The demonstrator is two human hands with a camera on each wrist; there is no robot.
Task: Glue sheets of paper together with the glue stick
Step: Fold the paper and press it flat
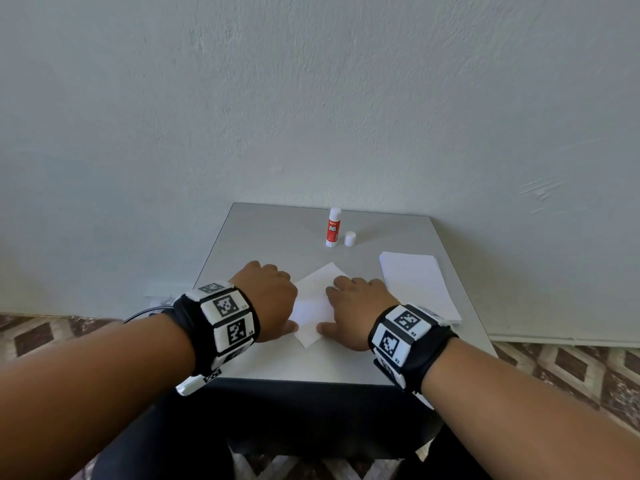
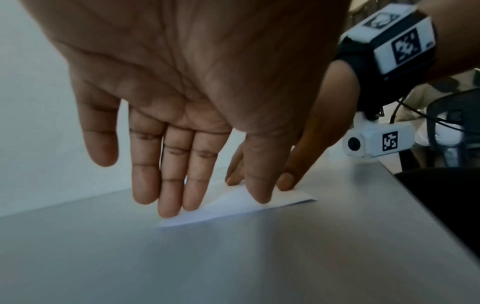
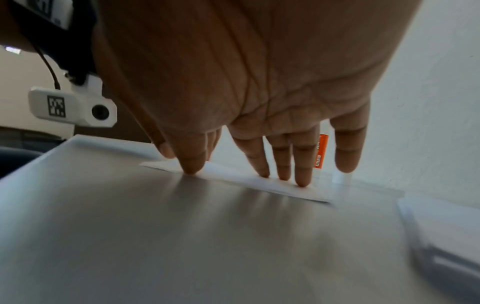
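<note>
Grey and bare, the small table stands against a pale textured wall, over a floor patterned in brown diamonds. Nearest the front edge, both hands press flat on the white paper sheets, which lie turned like a diamond at the table's middle. The left hand has straight fingers touching the sheets' left side; the right hand sets straight fingertips on their right side, neither curled round anything. Each wrist wears a black band of square coded markers. Toward the right edge lies a paper stack. Near the back edge the glue stick stands upright, uncapped, its red label reading "GLUE STICK"; the brand is too small to read. Its white cap stands just beside it.
</note>
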